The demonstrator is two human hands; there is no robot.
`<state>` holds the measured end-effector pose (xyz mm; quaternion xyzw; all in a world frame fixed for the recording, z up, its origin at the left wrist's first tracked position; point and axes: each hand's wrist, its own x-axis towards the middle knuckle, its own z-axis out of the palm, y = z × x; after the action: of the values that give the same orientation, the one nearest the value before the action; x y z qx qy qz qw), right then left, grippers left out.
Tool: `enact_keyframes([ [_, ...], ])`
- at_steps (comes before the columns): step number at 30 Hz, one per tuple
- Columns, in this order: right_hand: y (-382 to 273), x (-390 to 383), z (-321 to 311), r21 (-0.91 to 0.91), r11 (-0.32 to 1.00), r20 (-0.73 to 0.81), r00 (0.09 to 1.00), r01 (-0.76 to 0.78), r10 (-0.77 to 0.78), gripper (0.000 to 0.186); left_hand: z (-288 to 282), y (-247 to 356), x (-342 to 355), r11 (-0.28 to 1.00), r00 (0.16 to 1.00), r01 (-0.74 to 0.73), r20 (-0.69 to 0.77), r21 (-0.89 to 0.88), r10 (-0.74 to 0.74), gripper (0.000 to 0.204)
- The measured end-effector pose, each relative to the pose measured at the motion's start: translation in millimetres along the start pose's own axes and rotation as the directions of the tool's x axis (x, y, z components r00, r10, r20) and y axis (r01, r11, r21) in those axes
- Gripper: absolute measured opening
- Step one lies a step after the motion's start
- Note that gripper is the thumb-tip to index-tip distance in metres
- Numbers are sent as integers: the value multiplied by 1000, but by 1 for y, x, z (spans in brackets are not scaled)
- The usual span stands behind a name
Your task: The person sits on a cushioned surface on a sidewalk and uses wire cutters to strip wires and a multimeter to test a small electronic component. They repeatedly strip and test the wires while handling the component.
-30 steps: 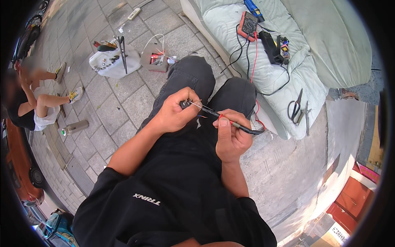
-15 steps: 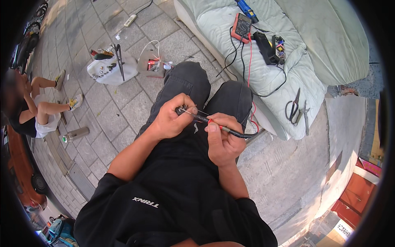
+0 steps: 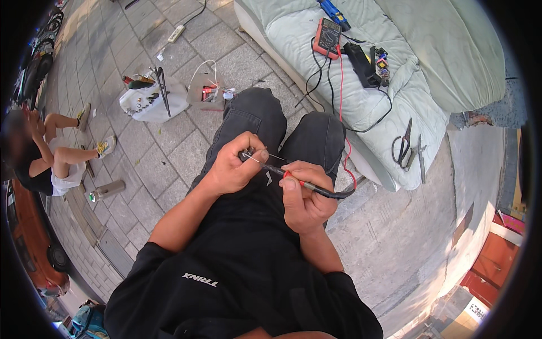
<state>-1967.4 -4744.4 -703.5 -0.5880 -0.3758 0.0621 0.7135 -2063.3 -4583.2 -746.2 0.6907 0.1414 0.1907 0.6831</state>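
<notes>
Above my lap, my right hand (image 3: 307, 206) pinches a red-and-black multimeter test probe (image 3: 320, 190), whose black-wrapped tail curves toward the red lead (image 3: 348, 148). My left hand (image 3: 236, 165) is closed on a small black piece at the probe's other end, with a thin metal wire or pin showing by the fingers. The two hands hold the slim probe between them, slanting down to the right. How its far end sits inside my left fingers is hidden. The red lead runs up to a red-cased multimeter (image 3: 327, 38) on the pale green quilted cushion.
Beside the multimeter lie a black casing (image 3: 361, 65) with a circuit board (image 3: 382, 66), a blue tool (image 3: 334, 14), scissors (image 3: 403, 146) and a grey metal tool (image 3: 422, 161). On the paving stand a white tool tray (image 3: 169, 100), a clear box (image 3: 199, 97) and a bottle (image 3: 107, 190). Someone sits at left.
Both hands keep their grip on the probe and have barely moved. The black tail by my right hand bends out slightly more. The view has shifted slightly.
</notes>
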Motion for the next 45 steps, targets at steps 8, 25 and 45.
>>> enact_keyframes([
  [8,0,0,-2,-55,997,-7,999,-50,50,20,0,4,1,1000,999,28,18,-10,-27,3],
  [25,-4,-1,-10,155,980,-106,984,-126,144,18,3,4,-2,993,994,103,-18,-63,-104,5],
  [45,0,11,-11,-574,783,197,888,-240,416,22,-3,1,-6,994,998,70,11,-83,-69,8],
])
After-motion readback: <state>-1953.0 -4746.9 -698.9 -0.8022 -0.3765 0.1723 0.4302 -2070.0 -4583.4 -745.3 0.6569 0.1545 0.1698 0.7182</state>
